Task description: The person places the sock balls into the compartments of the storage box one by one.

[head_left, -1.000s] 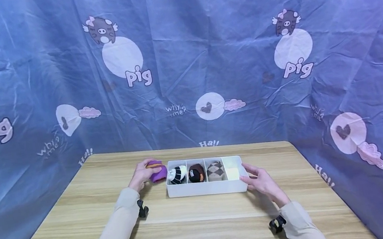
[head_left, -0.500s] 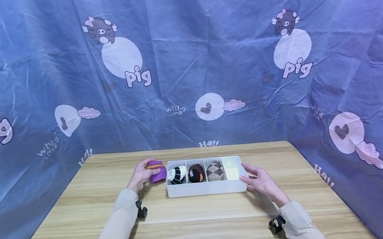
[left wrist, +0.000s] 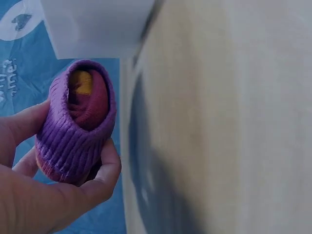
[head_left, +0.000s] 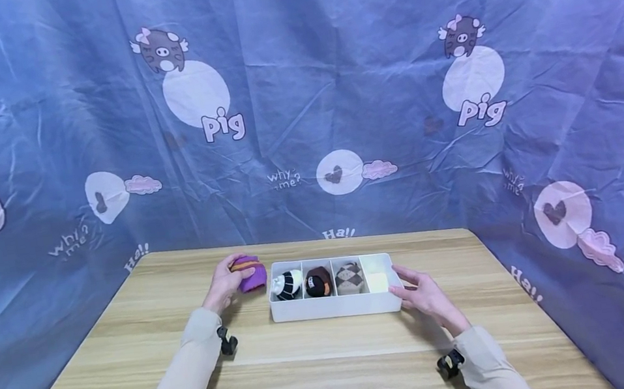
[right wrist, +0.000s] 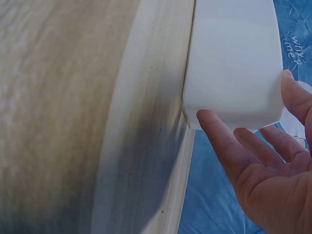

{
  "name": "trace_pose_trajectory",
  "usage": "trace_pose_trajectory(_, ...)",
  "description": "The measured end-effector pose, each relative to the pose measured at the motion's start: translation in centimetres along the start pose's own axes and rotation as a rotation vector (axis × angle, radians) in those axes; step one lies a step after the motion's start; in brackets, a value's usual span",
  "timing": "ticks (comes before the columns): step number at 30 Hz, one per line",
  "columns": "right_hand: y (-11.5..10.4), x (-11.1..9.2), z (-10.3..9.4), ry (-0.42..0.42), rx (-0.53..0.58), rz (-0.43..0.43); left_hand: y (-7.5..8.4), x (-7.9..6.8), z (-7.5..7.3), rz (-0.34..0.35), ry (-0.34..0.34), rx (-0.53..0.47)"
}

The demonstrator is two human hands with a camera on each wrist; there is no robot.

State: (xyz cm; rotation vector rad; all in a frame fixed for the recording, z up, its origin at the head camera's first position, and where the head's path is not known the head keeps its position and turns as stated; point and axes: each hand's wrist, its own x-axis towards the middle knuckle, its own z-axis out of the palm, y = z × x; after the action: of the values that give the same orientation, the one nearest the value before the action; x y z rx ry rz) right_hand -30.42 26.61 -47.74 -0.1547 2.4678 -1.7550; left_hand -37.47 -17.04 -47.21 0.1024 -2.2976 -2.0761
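In the head view my left hand (head_left: pixel 223 284) grips a rolled pair of purple socks (head_left: pixel 251 273) with an orange stripe, just left of a white divided box (head_left: pixel 333 308). The left wrist view shows the socks' ribbed purple cuff (left wrist: pixel 73 141) facing the camera, maroon and yellow fabric tucked inside, thumb and fingers around it. Three compartments hold rolled socks: black-and-white socks (head_left: pixel 288 284), dark brown socks with orange (head_left: pixel 318 282) and grey-beige argyle socks (head_left: pixel 349 278). The rightmost compartment shows its pale bottom. My right hand (head_left: pixel 427 294) touches the box's right end with fairly straight fingers.
The box stands on a wood-grain table (head_left: pixel 336 375), towards its back edge. A blue patterned cloth (head_left: pixel 287 92) hangs behind and at both sides. Each wrist wears a small black camera (head_left: pixel 450 363).
My left hand has shifted slightly left and up with the purple socks, widening the gap to the box. The right hand and the box have stayed in place.
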Motion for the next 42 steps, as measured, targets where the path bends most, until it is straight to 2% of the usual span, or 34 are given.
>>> trace_pose_trajectory(8,-0.3,-0.4,0.0,-0.014,0.01,-0.004,1.7,0.0,0.1,0.05,0.042,-0.035)
trace_pose_trajectory(18,-0.2,-0.2,-0.1,-0.009,0.007,-0.005,3.2,-0.8,1.2,0.113,0.044,-0.08)
trace_pose_trajectory(27,-0.3,-0.3,0.0,0.002,0.007,0.007,3.3,-1.2,2.1,0.12,0.058,-0.078)
trace_pose_trajectory(34,-0.2,-0.3,-0.1,0.0,0.011,0.001,3.0,-1.7,3.8,0.17,0.084,-0.096)
trace_pose_trajectory(39,-0.2,-0.3,0.0,0.011,0.002,0.009,3.4,-2.2,5.3,0.189,0.088,-0.125)
trace_pose_trajectory(42,-0.2,-0.3,0.0,0.006,0.012,0.007,4.2,-2.9,6.0,0.189,0.065,-0.134)
